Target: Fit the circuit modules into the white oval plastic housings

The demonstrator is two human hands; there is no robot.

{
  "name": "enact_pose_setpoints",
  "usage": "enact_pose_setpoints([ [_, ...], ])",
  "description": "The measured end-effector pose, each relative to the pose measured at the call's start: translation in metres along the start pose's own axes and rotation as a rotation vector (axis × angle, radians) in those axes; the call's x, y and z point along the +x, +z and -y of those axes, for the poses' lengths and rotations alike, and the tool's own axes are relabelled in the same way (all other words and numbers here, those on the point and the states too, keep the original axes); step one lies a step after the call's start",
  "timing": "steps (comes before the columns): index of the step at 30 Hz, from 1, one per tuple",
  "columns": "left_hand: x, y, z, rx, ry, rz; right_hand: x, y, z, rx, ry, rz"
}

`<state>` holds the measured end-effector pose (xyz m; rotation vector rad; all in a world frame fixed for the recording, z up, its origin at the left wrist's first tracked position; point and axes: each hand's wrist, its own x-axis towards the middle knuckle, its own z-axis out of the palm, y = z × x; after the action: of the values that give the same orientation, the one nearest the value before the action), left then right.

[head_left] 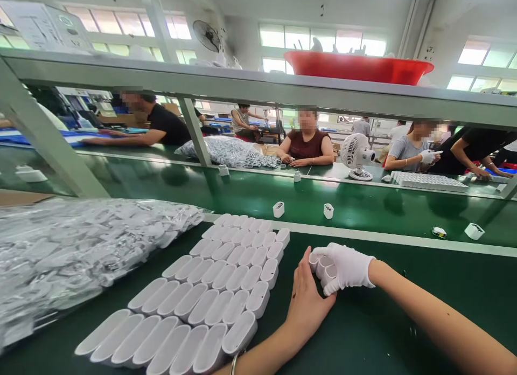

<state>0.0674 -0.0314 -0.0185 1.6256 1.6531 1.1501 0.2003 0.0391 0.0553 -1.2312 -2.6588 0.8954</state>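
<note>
My right hand [349, 267], in a white glove, grips a small group of white oval plastic shells [326, 268], their hollow ends facing left. My bare left hand [305, 294] is curled against the other side of the same group, thumb below and fingers above. Left of my hands, several rows of matching white shells [218, 272] lie packed side by side on the dark green table [363, 332]. Those at the right end of the rows sit with a closed face up, while most of the others show open hollows.
A clear bag of white parts [89, 251] lies at the left. Beyond a pale rail, a green conveyor belt [250, 192] carries several white casings [278, 209]. A metal shelf [242, 87] with a red basin [357, 67] spans overhead. Co-workers sit opposite, near a white fan [357, 155].
</note>
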Motion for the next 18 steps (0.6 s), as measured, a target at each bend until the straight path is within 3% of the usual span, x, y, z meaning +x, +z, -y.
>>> enact_pose_setpoints([
  [2, 0.001, -0.002, -0.002, -0.013, -0.027, 0.016, -0.011, -0.002, -0.006, 0.115, 0.025, -0.03],
  [4, 0.003, -0.004, -0.004, -0.029, -0.034, 0.012, -0.027, -0.001, -0.015, 0.165, 0.107, -0.147],
  [6, 0.003, -0.007, -0.006, -0.067, -0.058, 0.037, -0.047, 0.005, -0.024, 0.112, 0.227, -0.33],
  [8, 0.004, -0.008, -0.007, -0.102, -0.088, 0.077, -0.066, 0.017, -0.031, 0.018, 0.288, -0.422],
  [13, 0.005, -0.009, -0.005, -0.085, -0.042, 0.083, -0.093, 0.051, -0.038, -0.12, 0.159, -0.181],
  [15, 0.006, -0.007, -0.003, -0.071, -0.014, 0.08, -0.095, 0.057, -0.039, -0.124, 0.157, -0.192],
  [18, 0.005, -0.006, -0.001, -0.048, 0.013, 0.108, -0.093, 0.056, -0.04, -0.071, 0.168, -0.33],
])
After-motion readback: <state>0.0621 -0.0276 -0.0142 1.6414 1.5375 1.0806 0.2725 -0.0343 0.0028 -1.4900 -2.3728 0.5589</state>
